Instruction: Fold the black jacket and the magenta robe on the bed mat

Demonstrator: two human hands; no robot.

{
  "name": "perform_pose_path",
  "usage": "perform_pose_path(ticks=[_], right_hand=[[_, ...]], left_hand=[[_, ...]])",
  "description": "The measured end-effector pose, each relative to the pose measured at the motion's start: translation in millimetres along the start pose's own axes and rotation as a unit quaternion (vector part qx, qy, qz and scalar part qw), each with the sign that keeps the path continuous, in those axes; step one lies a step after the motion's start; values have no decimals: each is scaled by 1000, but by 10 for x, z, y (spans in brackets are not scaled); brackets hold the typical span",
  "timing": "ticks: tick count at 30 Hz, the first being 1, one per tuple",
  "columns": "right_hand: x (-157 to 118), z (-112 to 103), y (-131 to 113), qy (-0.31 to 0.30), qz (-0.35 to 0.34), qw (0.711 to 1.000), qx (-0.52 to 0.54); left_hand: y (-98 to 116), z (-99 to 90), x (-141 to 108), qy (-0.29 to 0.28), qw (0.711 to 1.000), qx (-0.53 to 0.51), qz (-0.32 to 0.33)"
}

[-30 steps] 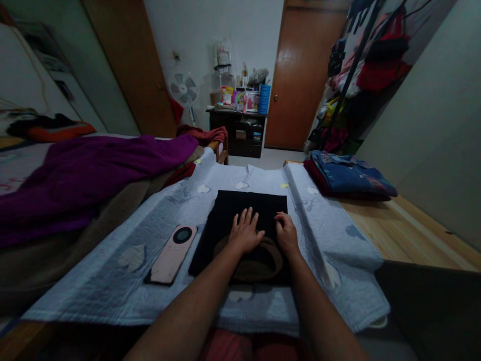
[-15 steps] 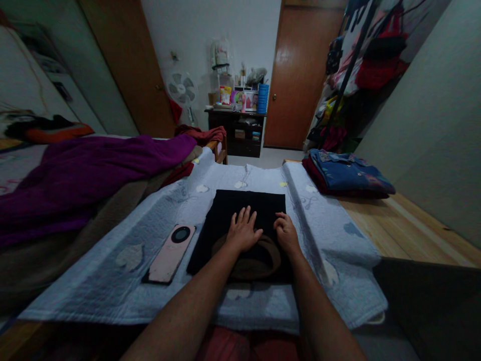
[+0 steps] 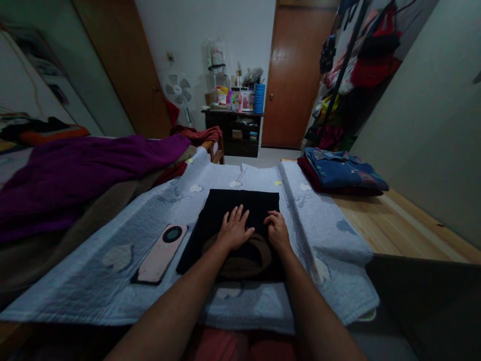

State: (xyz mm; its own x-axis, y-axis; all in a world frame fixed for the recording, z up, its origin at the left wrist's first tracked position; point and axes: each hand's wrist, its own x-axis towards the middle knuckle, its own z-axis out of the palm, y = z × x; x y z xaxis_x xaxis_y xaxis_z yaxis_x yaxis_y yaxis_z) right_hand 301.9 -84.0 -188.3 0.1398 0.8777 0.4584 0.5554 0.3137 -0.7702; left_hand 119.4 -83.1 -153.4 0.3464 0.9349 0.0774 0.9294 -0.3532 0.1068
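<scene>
Neckband [image 3: 240, 269] lies just this side of the left hand [image 3: 235, 229]. Phone [image 3: 160, 256] lies left of the grip, off the shirt [image 3: 256, 210], presumably placed to be out of the way. Left hand: palm down, fingers spread on the shirt, apparently steadying it. Right hand [image 3: 278, 233]: fingers curled at the right edge; pinch cannot be confirmed. Shirt, beneath both hands: black, brown-necked, folded flat on the quilt [image 3: 259, 175], far edge straight.

A pink-backed phone [image 3: 158, 258] lies towards the left edge of the pale-blue quilt [image 3: 334, 235]; folded denim [image 3: 341, 169] sits by its far right corner; a blue container [image 3: 259, 99] stands on the dark cabinet [image 3: 217, 131], at its right edge.
</scene>
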Motion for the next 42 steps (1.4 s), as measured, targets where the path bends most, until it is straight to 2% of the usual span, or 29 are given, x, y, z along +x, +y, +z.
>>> perform_pose_path(ticks=[6,11,21,29,35,38,42], right_hand=[[2,-7,-27,2,3,1000,0],[3,-60,-44,29,9,999,36],[-12,-43,-52,19,27,999,10],[-8,-39,-70,11,13,1000,-3],[-9,-90,-38,34,33,998,36],[-11,-95,-40,22,25,999,29],[-18,-32,-70,5,-18,999,-33]], left_hand=[[-3,6,-4,2,1000,-3,-3],[2,12,2,0,1000,-2,-1],[-6,18,7,6,1000,-9,2],[-9,27,5,14,1000,-17,4],[-17,42,3,22,1000,-21,7],[-16,44,1,23,999,-21,6],[-14,48,-2,26,999,-24,6]])
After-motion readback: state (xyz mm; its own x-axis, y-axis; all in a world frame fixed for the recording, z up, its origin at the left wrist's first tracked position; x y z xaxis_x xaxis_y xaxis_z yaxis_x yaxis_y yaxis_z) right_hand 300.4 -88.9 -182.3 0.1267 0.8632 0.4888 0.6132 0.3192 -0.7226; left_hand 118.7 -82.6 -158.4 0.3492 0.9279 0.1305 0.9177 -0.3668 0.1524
